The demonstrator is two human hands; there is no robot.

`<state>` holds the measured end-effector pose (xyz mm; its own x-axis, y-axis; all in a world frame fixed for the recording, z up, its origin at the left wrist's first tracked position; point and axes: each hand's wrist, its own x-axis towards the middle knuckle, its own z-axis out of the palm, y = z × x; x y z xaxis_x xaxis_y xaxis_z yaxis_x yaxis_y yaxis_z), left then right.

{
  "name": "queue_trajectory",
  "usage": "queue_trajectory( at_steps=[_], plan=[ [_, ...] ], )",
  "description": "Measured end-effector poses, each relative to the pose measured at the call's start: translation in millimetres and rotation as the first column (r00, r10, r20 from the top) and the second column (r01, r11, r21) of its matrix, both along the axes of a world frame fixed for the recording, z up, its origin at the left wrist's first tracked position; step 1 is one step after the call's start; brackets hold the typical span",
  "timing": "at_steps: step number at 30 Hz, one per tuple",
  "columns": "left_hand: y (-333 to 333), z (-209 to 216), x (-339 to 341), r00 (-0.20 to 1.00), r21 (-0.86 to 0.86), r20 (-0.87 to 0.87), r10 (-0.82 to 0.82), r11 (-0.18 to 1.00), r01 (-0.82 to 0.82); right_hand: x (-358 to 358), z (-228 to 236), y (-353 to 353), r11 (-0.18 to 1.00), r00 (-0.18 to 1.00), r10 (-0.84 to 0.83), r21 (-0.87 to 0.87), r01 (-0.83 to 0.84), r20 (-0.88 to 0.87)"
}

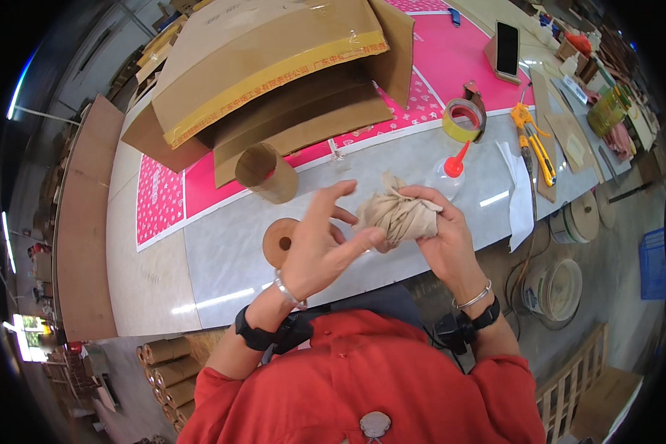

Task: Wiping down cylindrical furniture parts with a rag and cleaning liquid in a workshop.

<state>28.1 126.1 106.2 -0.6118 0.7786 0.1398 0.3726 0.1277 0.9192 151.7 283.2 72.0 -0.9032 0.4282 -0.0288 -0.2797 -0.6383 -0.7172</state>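
A crumpled beige cloth [398, 216] is bunched in my right hand [451, 235], whose fingers and thumb close round its right side. My left hand [320, 248] is at the cloth's left with fingers spread and curved. Its thumb tip overlaps the cloth's edge; I cannot tell whether they touch. Partly behind my left hand lies a round brown disc [274, 244] with a dark hole in the middle. Beyond it stands an open brown cardboard tube [277, 185]. A clear squeeze bottle with a red pointed tip [455, 166] stands past my right hand.
A large open cardboard box [274, 63] sits on a pink patterned sheet [451, 63] at the back. To the right are tape rolls [462, 122], a yellow utility knife [544, 159], a white paper strip [522, 196] and a propped phone [506, 48]. Buckets [555, 288] stand below the table's right edge.
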Motion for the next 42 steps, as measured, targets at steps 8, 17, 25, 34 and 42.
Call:
queue_trajectory(
  at_steps=[8, 17, 25, 34, 42],
  plan=[
    [-9, -9, -4, 0.907, -0.098, 0.416, -0.059, 0.989, 0.11, 3, -4, 14, 0.985, 0.981, -0.023, 0.171, -0.011, 0.192],
    [-6, -14, -3, 0.918, 0.147, 0.384, -0.094, 0.988, 0.039, -8, 3, -12, 0.943, 0.989, 0.001, 0.33, -0.052, 0.151],
    [-6, -16, -8, 0.542, 0.273, 0.822, -0.172, 0.956, -0.109, 0, -6, 4, 0.961, 0.973, -0.063, 0.276, -0.001, 0.223],
    [-2, -10, -2, 0.397, 0.308, 0.89, -0.225, 0.938, -0.157, -5, -13, -5, 0.79, 0.955, -0.295, 0.567, 0.231, 0.023],
    [-4, -10, -1, 0.373, 0.336, 0.885, -0.279, 0.937, -0.097, -2, 2, -14, 0.671, 0.999, 0.019, 0.74, -0.047, 0.046]
  ],
)
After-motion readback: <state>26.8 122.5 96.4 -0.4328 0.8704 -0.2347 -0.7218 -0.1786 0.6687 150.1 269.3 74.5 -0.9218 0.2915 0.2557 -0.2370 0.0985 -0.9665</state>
